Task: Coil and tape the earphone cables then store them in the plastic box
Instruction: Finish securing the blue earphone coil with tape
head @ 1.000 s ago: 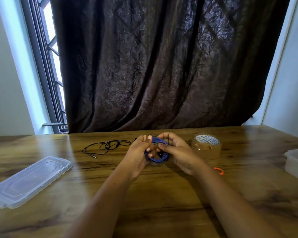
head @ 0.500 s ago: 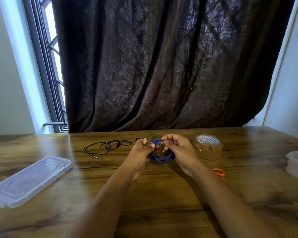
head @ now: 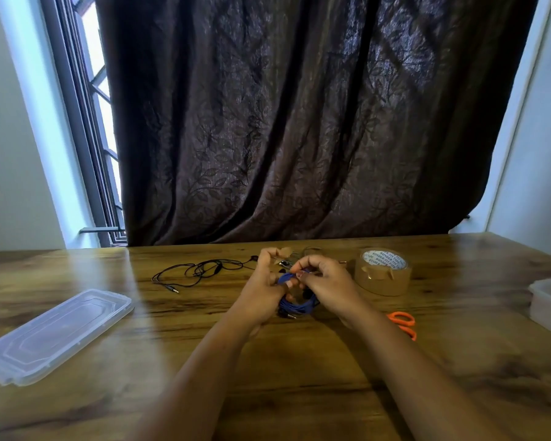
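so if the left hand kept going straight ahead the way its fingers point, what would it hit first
Probably the curtain behind the table's far edge. The left hand, holding the blue earphone coil, points up and away; the black earphones lie off to its left. Depth is unclear.

Home room (curtain (head: 299,122), window (head: 89,122), wooden table (head: 299,377))

bare table (head: 299,377) near edge, tape roll (head: 383,271) and scissors (head: 403,323) crowding right
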The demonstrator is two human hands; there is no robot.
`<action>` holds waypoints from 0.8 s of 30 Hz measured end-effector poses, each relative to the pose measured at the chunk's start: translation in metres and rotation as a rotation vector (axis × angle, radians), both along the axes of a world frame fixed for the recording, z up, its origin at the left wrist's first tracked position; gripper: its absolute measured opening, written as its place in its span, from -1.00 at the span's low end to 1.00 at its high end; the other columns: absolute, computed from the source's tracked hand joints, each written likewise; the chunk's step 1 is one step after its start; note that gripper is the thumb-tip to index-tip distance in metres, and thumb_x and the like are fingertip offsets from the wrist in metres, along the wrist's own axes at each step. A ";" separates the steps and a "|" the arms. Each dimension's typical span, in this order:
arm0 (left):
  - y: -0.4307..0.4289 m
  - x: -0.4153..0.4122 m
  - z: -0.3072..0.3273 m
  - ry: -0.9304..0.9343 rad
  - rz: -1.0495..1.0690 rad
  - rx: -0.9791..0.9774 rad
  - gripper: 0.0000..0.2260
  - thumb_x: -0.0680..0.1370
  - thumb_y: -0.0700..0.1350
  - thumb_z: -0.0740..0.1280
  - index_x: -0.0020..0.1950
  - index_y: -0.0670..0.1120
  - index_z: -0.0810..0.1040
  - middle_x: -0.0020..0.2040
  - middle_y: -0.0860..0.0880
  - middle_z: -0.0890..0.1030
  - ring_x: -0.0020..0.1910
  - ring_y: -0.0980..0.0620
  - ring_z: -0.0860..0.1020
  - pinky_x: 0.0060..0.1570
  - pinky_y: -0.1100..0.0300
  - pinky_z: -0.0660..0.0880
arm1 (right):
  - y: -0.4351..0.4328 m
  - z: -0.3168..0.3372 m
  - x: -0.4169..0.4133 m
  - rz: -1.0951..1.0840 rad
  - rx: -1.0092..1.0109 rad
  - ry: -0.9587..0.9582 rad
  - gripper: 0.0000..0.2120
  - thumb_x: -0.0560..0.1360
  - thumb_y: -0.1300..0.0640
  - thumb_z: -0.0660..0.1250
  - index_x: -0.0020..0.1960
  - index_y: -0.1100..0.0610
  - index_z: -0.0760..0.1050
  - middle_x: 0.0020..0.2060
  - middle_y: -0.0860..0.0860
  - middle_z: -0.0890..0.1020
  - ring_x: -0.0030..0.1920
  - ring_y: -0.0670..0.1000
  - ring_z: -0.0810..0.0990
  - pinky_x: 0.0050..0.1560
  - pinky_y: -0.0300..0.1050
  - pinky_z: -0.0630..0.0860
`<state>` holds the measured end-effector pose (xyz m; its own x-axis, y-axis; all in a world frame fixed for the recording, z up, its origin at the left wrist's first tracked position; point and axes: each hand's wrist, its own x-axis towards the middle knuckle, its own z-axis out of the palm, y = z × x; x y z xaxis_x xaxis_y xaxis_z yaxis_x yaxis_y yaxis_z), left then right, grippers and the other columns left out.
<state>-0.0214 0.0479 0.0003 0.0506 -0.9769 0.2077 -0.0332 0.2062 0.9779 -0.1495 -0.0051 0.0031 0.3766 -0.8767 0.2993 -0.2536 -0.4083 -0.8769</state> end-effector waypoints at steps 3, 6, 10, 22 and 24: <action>-0.001 0.003 -0.001 -0.036 0.058 0.001 -0.67 0.58 -0.36 0.20 0.21 0.02 0.33 -0.21 -0.10 0.63 -0.26 0.03 0.62 -0.23 0.12 0.57 | 0.002 0.003 0.001 -0.007 -0.046 -0.001 -0.91 0.55 0.10 0.31 -0.01 0.07 0.58 -0.09 -0.07 0.64 -0.06 -0.12 0.63 -0.03 -0.17 0.57; 0.000 0.002 -0.001 -0.067 0.056 0.003 -0.67 0.58 -0.36 0.20 0.15 0.06 0.36 -0.26 -0.07 0.63 -0.30 0.04 0.59 -0.18 0.06 0.55 | 0.005 0.006 0.003 -0.083 -0.178 0.016 -0.88 0.53 0.09 0.34 0.05 0.07 0.52 -0.11 -0.16 0.57 -0.16 -0.24 0.57 -0.19 -0.42 0.48; 0.002 -0.002 0.000 -0.153 0.020 -0.009 -0.70 0.58 -0.35 0.20 0.12 0.05 0.38 -0.33 0.00 0.61 -0.36 0.10 0.56 -0.21 0.12 0.53 | -0.001 0.004 0.003 -0.214 -0.283 0.038 -0.72 0.53 0.05 0.34 0.24 0.00 0.48 0.01 -0.12 0.55 -0.10 -0.12 0.57 -0.23 -0.43 0.43; -0.001 -0.004 0.002 -0.075 0.023 -0.008 -0.66 0.57 -0.38 0.21 0.15 0.06 0.45 -0.29 0.02 0.64 -0.37 0.20 0.57 -0.30 0.30 0.51 | -0.007 0.009 -0.009 -0.239 -0.439 0.030 -0.92 0.52 0.18 0.35 -0.12 0.07 0.59 -0.34 -0.21 0.55 -0.30 -0.28 0.51 -0.31 -0.47 0.34; -0.003 -0.005 0.002 -0.042 0.036 -0.002 -0.65 0.57 -0.39 0.21 0.15 0.05 0.48 -0.18 -0.04 0.66 -0.23 0.14 0.60 -0.24 0.29 0.53 | -0.008 0.008 -0.011 -0.233 -0.470 0.006 -0.91 0.52 0.18 0.34 -0.12 0.05 0.59 -0.31 -0.15 0.59 -0.28 -0.24 0.53 -0.31 -0.43 0.36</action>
<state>-0.0262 0.0450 0.0022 0.0764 -0.9742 0.2126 -0.0818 0.2063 0.9751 -0.1605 -0.0128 0.0114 0.1906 -0.7089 0.6790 -0.3888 -0.6897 -0.6109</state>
